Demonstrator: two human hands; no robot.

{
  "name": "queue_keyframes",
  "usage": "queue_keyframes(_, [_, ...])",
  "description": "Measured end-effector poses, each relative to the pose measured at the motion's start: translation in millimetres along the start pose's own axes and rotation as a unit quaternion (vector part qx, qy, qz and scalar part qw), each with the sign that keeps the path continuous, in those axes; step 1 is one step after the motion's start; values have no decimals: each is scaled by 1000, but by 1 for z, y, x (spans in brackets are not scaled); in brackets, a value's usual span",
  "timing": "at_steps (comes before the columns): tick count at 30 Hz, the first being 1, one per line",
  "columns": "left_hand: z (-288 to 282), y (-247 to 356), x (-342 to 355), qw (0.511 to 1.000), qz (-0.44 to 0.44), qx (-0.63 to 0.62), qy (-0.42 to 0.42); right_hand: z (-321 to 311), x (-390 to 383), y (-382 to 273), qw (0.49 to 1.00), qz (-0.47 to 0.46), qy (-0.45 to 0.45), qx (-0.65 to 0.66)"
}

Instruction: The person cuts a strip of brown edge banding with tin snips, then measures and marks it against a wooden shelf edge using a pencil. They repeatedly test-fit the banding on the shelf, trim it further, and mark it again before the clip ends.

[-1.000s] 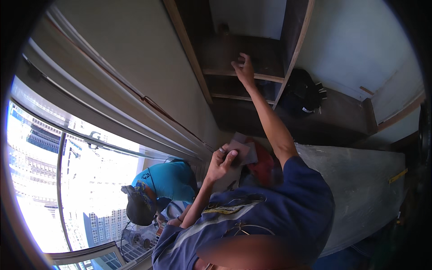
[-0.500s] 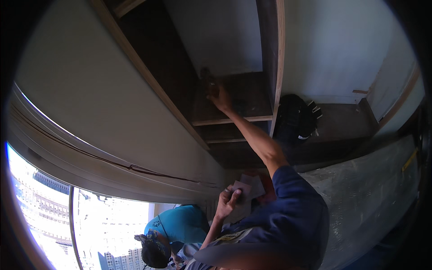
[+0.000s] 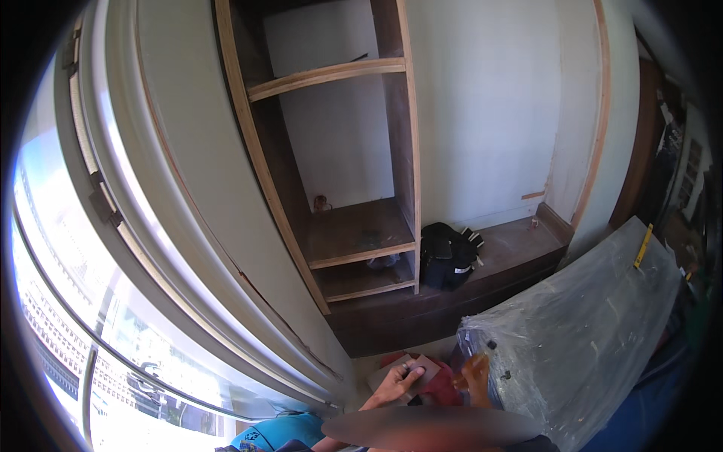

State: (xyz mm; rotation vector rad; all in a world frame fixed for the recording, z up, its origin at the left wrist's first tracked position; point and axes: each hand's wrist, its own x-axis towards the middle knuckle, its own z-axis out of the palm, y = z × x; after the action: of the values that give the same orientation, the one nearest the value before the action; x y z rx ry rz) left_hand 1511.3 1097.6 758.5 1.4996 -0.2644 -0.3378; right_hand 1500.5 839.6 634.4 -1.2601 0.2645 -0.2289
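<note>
My left hand (image 3: 395, 387) is low in the middle of the view, its thumb pressed on a small pinkish-grey square sheet (image 3: 426, 371). The sheet looks stiff and flat; its exact kind cannot be made out. My right hand (image 3: 474, 378) is a little to the right, near the plastic-wrapped surface. Its fingers are dim and blurred, so whether it holds anything cannot be told. Ahead stands an open wooden shelf unit (image 3: 360, 256) with pale front edges. A small reddish-brown object (image 3: 322, 202) lies in the back left corner of its middle compartment.
A black bag (image 3: 446, 256) sits on the dark ledge (image 3: 512, 239) right of the shelves. A large plastic-covered surface (image 3: 580, 331) with a yellow strip (image 3: 644, 247) fills the right. At lower left a person in turquoise (image 3: 282, 432) is beside the window (image 3: 143, 361). Something red (image 3: 444, 388) lies below my hands.
My right hand has come out of the shelf compartment and down beside my left, leaving the reddish-brown object there. The view has shifted, and my left hand still holds the sheet.
</note>
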Motion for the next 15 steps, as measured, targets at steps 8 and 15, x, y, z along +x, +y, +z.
queue_keyframes(8, [119,17,-52,980,54,28,-189,-71,-145,9,988,-59,139,-14])
queue_keyframes(15, [203,9,-114,965,71,7,-252,-128,-211,-37,986,-66,143,62])
